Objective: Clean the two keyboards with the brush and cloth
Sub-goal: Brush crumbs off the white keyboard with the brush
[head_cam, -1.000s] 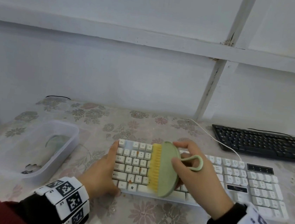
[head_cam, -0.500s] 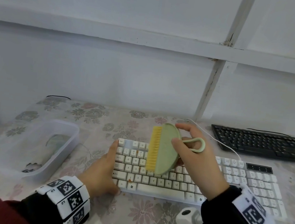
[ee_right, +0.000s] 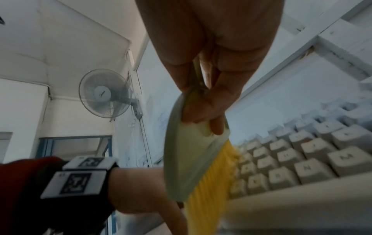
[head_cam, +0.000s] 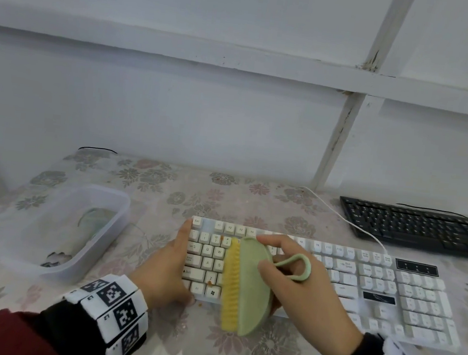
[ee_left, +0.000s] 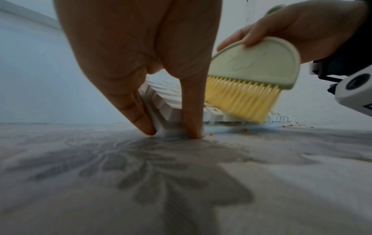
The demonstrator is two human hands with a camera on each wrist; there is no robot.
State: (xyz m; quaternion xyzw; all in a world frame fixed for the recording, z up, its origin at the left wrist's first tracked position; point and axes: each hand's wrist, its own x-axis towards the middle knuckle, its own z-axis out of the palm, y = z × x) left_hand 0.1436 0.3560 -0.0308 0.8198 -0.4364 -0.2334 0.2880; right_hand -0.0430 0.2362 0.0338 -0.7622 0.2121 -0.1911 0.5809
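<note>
A white keyboard (head_cam: 360,285) lies across the flowered table, with small orange crumbs on its left keys and by its front edge. My right hand (head_cam: 296,289) grips a green brush (head_cam: 252,287) with yellow bristles (ee_left: 241,97), which drag over the keyboard's front left part (ee_right: 292,165) and past its near edge. My left hand (head_cam: 167,269) braces the keyboard's left end, thumb and fingers (ee_left: 191,111) straight against its corner (ee_left: 167,124). A black keyboard (head_cam: 419,227) sits at the back right. No cloth shows clearly.
A clear plastic tub (head_cam: 75,229) stands left of the white keyboard with something pale green inside. The white cable (head_cam: 347,219) runs from the keyboard back toward the wall. Crumbs (ee_left: 289,126) lie on the tablecloth in front of the keyboard.
The brush was lifted to the keyboard's far rows, then swept back toward me, its lower end now past the near edge. My left hand stayed at the left end.
</note>
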